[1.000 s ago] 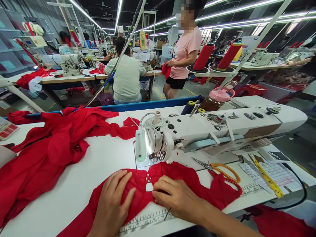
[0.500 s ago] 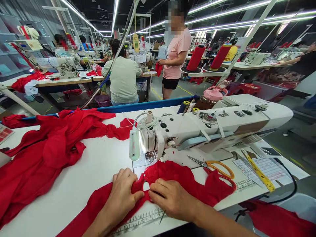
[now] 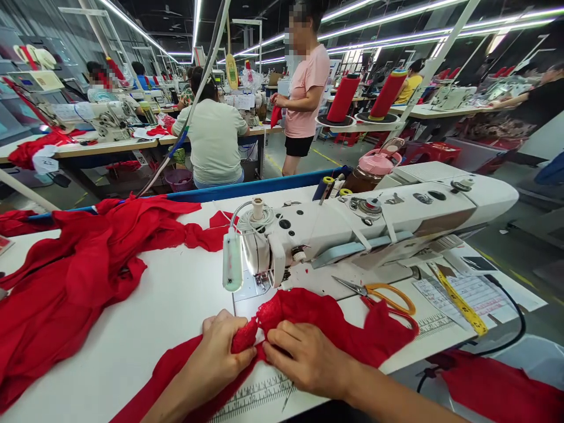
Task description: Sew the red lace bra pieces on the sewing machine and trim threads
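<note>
On the white bench (image 3: 167,299), just before the white sewing machine (image 3: 352,226), lies a red lace garment piece (image 3: 326,323), its long axis running left to right. The left hand (image 3: 218,358) pinches its bunched middle; the right hand (image 3: 308,358) presses it flat, fingers together.

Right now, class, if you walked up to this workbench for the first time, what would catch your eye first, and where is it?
First, the red lace piece at the near table edge, bunched between the left hand and the right hand. Just behind it stands the white sewing machine, with orange-handled scissors lying on its right. A big heap of red fabric sprawls over the table's left side.
</note>
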Available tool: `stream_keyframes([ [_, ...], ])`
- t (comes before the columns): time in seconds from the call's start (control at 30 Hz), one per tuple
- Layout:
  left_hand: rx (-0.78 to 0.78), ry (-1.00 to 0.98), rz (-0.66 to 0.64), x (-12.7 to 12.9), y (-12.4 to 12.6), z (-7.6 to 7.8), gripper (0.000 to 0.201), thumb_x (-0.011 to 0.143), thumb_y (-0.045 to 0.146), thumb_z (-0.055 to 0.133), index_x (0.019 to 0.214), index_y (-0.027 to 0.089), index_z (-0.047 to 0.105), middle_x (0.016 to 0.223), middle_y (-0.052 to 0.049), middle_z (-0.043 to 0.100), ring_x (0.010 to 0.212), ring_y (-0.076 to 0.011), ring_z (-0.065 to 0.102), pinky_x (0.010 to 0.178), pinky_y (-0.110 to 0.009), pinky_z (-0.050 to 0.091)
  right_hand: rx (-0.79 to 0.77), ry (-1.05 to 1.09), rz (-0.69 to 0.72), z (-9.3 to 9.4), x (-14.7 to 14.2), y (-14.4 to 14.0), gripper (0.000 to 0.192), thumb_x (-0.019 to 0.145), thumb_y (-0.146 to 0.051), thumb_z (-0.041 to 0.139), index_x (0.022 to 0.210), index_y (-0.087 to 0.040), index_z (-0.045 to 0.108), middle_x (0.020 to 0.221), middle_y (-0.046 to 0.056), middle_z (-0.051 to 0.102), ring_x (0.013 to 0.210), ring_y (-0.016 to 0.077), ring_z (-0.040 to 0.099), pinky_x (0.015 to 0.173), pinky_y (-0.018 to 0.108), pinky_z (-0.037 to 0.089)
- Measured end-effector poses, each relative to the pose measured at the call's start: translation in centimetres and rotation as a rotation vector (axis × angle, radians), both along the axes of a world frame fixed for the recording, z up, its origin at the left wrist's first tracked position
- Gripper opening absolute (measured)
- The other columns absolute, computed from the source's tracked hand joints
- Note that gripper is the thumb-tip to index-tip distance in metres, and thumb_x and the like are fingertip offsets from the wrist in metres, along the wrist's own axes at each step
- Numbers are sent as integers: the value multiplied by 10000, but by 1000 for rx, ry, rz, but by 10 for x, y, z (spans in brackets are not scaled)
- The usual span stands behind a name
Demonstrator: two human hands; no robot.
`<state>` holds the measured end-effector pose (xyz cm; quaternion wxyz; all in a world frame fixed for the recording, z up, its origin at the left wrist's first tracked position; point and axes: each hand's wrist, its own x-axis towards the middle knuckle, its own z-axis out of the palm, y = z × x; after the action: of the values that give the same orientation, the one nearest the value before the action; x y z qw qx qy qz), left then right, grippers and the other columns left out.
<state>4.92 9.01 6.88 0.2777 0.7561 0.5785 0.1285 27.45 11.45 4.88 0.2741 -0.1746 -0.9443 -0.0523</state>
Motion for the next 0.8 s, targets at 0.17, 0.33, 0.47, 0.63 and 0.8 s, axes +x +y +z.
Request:
stream_keyframes([
  [0.17,20,26,35,1,-3,-4,49,891,212,524,918,252,529,860,-14,610,847,-235,609,744,-349,509,-11,-20,-7,0,0,0,151,984,-102,538,1000,-131,685,867,45,676,739,152,580,535,285,418],
  [0.33,214,69,20,9,-9,-14,189,897,98,400,995,246,463,771,0,578,748,-229,571,824,-427,436,-36,-6,38,1,0,1,127,968,-84,564,991,-127,681,950,48,710,856,160,624,585,260,466],
  [0.47,426,126,57,16,-18,-22,397,898,25,336,1234,210,437,752,5,572,729,-218,550,867,-464,375,-65,-34,41,2,0,3,143,980,-95,545,1014,-137,677,981,59,716,885,161,626,601,254,486],
  [0.63,452,56,40,17,-22,-29,428,946,78,338,1355,199,370,857,-26,609,814,-221,590,995,-565,370,-76,-49,35,3,-1,3,166,988,-92,522,1012,-140,679,993,60,710,883,163,623,590,253,470],
  [0.8,447,-86,18,17,-21,-39,445,983,116,323,1407,239,379,1081,-87,654,1008,-241,640,1052,-517,448,-73,-58,36,1,0,2,182,985,-80,503,1005,-129,677,996,69,707,839,168,614,575,260,455],
])
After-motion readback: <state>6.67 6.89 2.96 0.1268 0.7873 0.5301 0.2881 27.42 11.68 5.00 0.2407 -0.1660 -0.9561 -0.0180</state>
